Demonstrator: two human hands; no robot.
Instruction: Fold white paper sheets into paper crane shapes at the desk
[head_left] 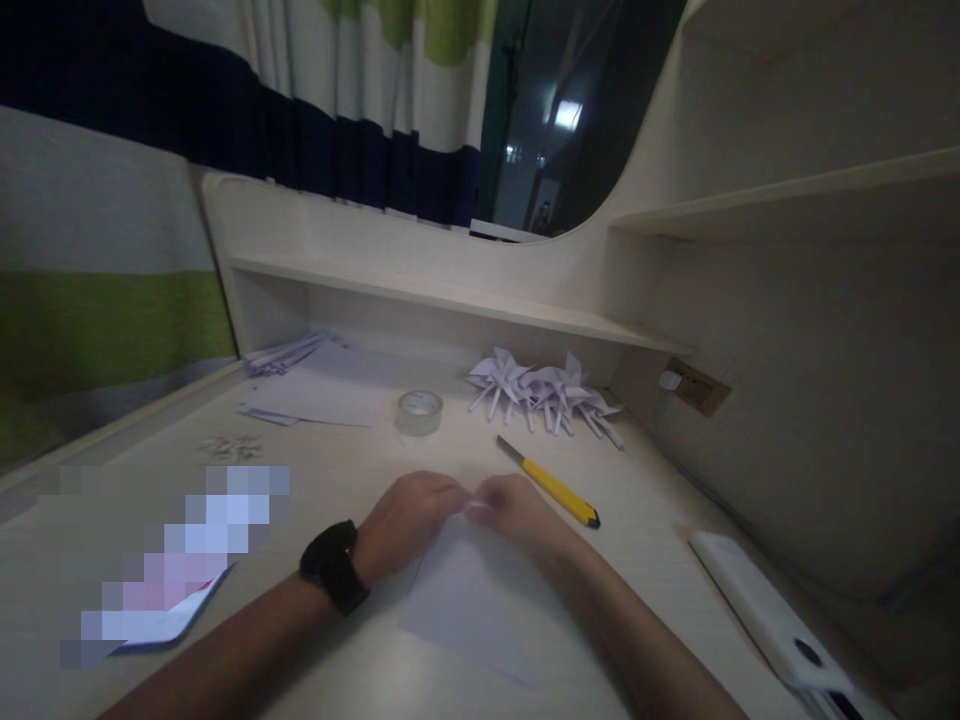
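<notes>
A sheet of white paper (469,600) lies on the desk in front of me. Its far end is pinched between the fingertips of my left hand (412,515) and my right hand (517,510), which meet there. Both hands are closed on the paper, and the exact edge they grip is partly hidden by the fingers. A black watch is on my left wrist. Just beyond my right hand lies a yellow utility knife (559,490) with its blade out. A roll of clear tape (420,412) stands past my left hand.
Folded paper pinwheels (540,388) are piled at the back right. Paper sheets (337,385) and folded strips (289,355) lie at the back left, near small whitish pieces (231,447). A blurred-out phone (180,570) is at left, a white device (765,600) at right, by a wall socket (697,387).
</notes>
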